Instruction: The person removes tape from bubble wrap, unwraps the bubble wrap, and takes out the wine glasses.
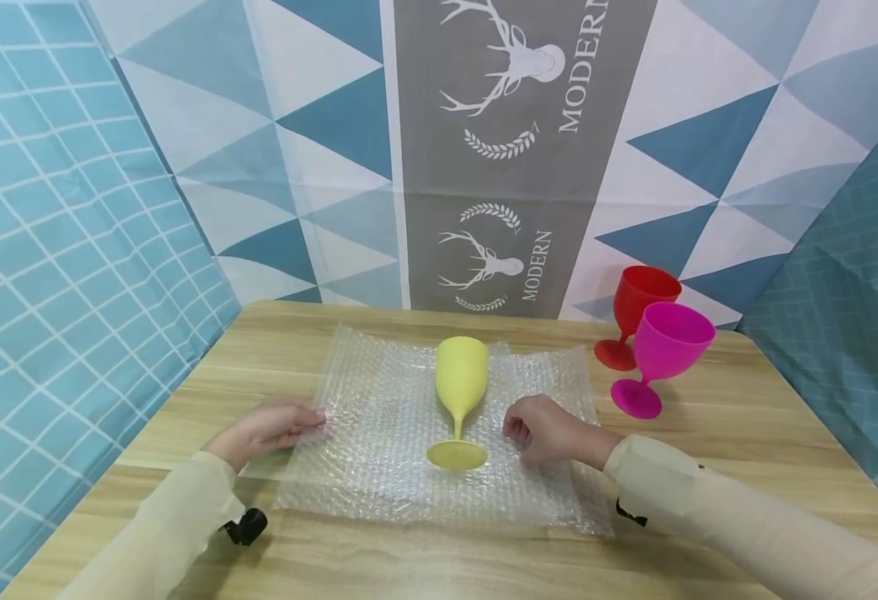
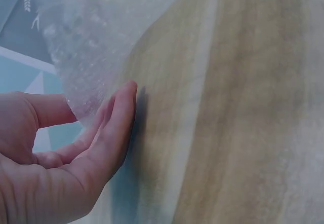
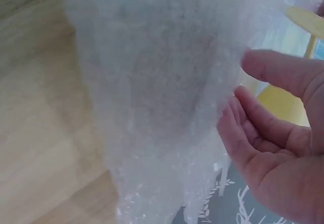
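A yellow plastic goblet [image 1: 459, 383] lies on its side on a sheet of clear bubble wrap [image 1: 386, 433], its foot toward me. At the sheet's left edge, my left hand [image 1: 281, 425] holds the wrap between thumb and fingers; the left wrist view shows the wrap's corner [image 2: 83, 97] there. My right hand [image 1: 547, 429] is just right of the goblet's stem, over the wrap. In the right wrist view its fingers [image 3: 268, 127] are loosely curled, fingertips at the wrap, with a gap to the thumb. Whether they touch the wrap is unclear.
A red goblet [image 1: 641, 298] and a magenta goblet [image 1: 667, 346] stand upright at the back right of the wooden table [image 1: 378, 558]. Patterned cloth [image 1: 476, 167] hangs behind the table, with blue tiled-pattern cloth [image 1: 56, 250] on the left.
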A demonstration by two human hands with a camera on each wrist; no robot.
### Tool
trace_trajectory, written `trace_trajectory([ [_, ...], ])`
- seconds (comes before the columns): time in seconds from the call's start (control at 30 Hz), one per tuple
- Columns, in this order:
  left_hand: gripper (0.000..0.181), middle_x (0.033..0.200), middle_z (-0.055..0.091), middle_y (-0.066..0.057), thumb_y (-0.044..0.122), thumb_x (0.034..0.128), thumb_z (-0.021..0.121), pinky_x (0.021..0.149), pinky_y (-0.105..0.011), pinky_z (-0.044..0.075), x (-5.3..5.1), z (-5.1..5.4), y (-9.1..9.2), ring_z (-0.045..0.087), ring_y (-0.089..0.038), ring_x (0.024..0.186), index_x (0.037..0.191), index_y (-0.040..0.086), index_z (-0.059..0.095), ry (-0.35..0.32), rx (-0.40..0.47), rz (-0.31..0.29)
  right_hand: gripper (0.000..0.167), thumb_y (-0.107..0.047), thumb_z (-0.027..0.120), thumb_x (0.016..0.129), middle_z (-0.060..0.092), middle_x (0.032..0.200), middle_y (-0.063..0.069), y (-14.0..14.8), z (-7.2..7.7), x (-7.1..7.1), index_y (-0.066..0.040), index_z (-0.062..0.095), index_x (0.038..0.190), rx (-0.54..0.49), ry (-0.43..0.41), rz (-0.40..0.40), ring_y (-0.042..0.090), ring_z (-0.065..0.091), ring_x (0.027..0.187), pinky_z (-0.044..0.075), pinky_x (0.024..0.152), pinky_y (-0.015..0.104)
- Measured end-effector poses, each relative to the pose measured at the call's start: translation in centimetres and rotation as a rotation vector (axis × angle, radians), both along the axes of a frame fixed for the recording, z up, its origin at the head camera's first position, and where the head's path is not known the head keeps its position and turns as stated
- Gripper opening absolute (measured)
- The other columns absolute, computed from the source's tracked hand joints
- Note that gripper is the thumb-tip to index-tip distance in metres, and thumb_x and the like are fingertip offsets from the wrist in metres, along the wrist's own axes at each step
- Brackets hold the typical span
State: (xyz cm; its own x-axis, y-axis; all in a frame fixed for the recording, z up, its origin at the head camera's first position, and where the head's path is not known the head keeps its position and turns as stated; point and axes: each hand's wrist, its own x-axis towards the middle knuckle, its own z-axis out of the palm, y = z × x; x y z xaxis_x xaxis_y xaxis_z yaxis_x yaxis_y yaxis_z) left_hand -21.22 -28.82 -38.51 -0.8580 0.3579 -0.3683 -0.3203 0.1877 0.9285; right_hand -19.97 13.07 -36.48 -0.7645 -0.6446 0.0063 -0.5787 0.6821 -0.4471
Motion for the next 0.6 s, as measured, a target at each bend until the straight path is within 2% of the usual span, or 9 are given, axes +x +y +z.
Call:
trace_trajectory([
  [0.13, 0.010, 0.084, 0.069, 0.001, 0.005, 0.0893, 0.061, 0.080, -0.022, 0.058, 0.3, -0.2, 0.6, 0.068, -0.008, 0.080, 0.096, -0.001, 0.061, 0.000, -0.037, 0.059, 0.031, 0.004, 0.079, 0.059, 0.062, 0.075, 0.004, 0.1, 0.2, 0.0, -0.001, 0.066, 0.086, 0.021, -0.018, 0.018, 0.007, 0.053, 0.069, 0.046, 0.062, 0.016],
  [0.33, 0.004, 0.076, 0.066, -0.001, -0.003, 0.0888, 0.059, 0.075, -0.021, 0.059, 0.7, -0.1, 1.4, 0.067, -0.008, 0.073, 0.088, -0.006, 0.061, -0.006, -0.051, 0.122, 0.030, 0.004, 0.078, 0.061, 0.063, 0.079, 0.004, 0.3, 0.2, 0.1, -0.001, 0.067, 0.089, 0.012, -0.024, 0.006, 0.009, 0.056, 0.073, 0.049, 0.065, 0.016],
  [0.43, 0.006, 0.074, 0.065, 0.000, -0.004, 0.0891, 0.057, 0.073, -0.020, 0.059, 0.8, 0.0, 1.6, 0.066, -0.007, 0.071, 0.085, -0.004, 0.061, -0.003, -0.062, 0.135, 0.029, 0.002, 0.078, 0.062, 0.064, 0.080, 0.005, 0.4, 0.0, 0.2, -0.001, 0.068, 0.089, -0.009, -0.011, 0.012, 0.010, 0.058, 0.074, 0.050, 0.066, 0.017],
  [0.6, 0.005, 0.075, 0.067, -0.001, -0.005, 0.0888, 0.058, 0.074, -0.021, 0.059, 0.8, 0.0, 1.5, 0.067, -0.008, 0.071, 0.085, -0.004, 0.061, 0.001, -0.055, 0.124, 0.028, -0.001, 0.079, 0.064, 0.065, 0.081, 0.006, 0.7, 0.0, 0.3, -0.002, 0.068, 0.089, -0.034, 0.009, 0.024, 0.010, 0.059, 0.075, 0.050, 0.067, 0.018],
])
